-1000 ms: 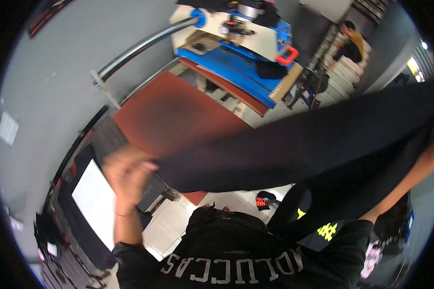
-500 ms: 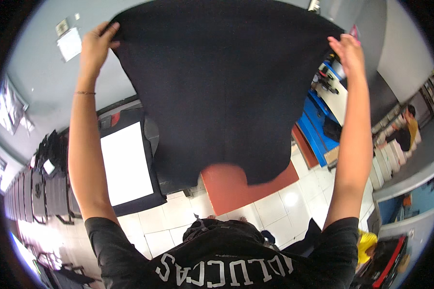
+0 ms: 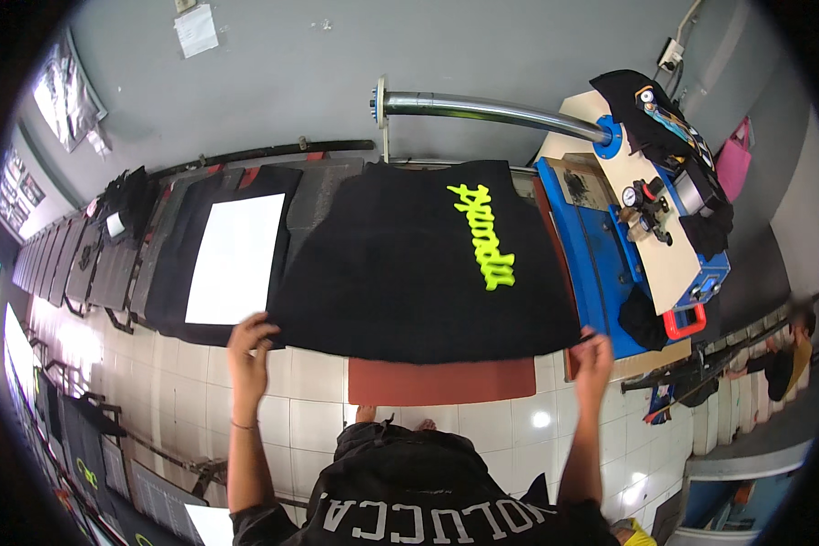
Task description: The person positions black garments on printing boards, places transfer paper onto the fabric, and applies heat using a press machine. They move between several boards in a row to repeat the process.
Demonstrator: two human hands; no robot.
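Note:
A black cloth garment panel point(image 3: 400, 273) with bright yellow-green lettering point(image 3: 488, 238) is spread out in front of me, its far part over the dark boards and its near edge hanging above the floor. My left hand point(image 3: 250, 350) pinches the panel's near left corner. At the near right corner, my right hand point(image 3: 593, 357) has its fingers closed on the cloth edge. Just left of the panel, another black cloth piece point(image 3: 168, 264) lies on a board with a white sheet point(image 3: 235, 259) on top. The panel hides the board beneath it.
A blue and cream press machine point(image 3: 601, 264) with a gauge and a metal pipe point(image 3: 491, 106) stands at right, a black printed cloth point(image 3: 655, 118) draped over it. A red-brown board point(image 3: 441, 382) juts out below the panel. Dark boards point(image 3: 114, 278) run left. Another person point(image 3: 783, 359) sits far right.
Both hands have come down and toward me from high up, still holding the panel. The cloth has gone from hanging raised to spread low, and its lettering now shows.

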